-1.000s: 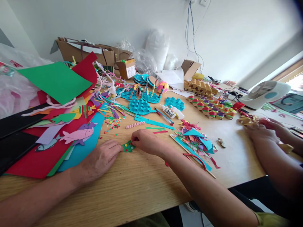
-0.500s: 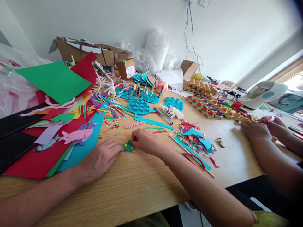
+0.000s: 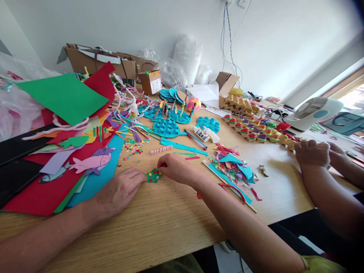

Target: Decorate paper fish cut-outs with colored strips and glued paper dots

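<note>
A small green paper cutout (image 3: 153,176) with red, yellow and white dots lies on the table between my hands. My left hand (image 3: 122,189) rests on the wood, its fingertips closed on the left end of the cutout. At the cutout's right end, my right hand (image 3: 178,169) pinches the edge with bent fingers and thumb. Just behind is a pink braided pipe cleaner (image 3: 161,150). Small coloured paper dots (image 3: 135,147) are scattered to its left. Paper fish (image 3: 92,161) lie on a stack of coloured sheets beside my left hand.
Red-handled scissors (image 3: 237,190), a wooden stick and a heap of paper scraps (image 3: 233,167) lie right of my right arm. Glue bottles (image 3: 200,133), pens and blue egg-carton pieces (image 3: 166,128) stand behind. A co-worker's hands (image 3: 313,153) work at the right by painted egg cartons (image 3: 253,131).
My right fingers have shifted very slightly on the cutout, which stays in place. The co-worker's near hand has lifted and closed more. The view has moved a little.
</note>
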`<action>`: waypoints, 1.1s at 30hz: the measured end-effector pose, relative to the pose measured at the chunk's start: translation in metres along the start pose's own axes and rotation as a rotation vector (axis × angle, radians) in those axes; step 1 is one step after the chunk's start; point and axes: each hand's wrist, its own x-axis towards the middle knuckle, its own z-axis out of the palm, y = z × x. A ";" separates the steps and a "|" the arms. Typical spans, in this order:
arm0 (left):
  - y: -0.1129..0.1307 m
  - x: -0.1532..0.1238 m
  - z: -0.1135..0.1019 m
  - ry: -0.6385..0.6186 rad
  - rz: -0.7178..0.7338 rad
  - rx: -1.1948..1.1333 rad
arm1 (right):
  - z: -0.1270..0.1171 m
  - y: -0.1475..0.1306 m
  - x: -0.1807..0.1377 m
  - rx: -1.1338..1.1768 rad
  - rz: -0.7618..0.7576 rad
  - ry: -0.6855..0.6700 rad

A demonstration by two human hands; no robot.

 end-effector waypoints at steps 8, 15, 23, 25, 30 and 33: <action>0.000 0.000 -0.001 -0.005 0.006 0.011 | 0.005 -0.003 0.004 -0.061 -0.016 -0.024; -0.001 -0.001 0.000 -0.007 -0.009 0.007 | -0.002 -0.003 0.001 0.002 0.004 0.015; -0.001 -0.001 0.000 -0.010 0.010 0.004 | 0.003 -0.003 0.002 -0.045 -0.002 -0.020; -0.001 -0.001 0.000 0.001 0.014 0.001 | 0.003 -0.003 0.002 -0.032 -0.004 -0.019; -0.001 0.000 0.001 0.032 0.023 0.001 | -0.002 0.000 0.000 0.043 0.017 0.023; -0.001 0.000 0.000 0.029 0.010 -0.006 | -0.002 -0.002 -0.001 0.037 0.025 0.012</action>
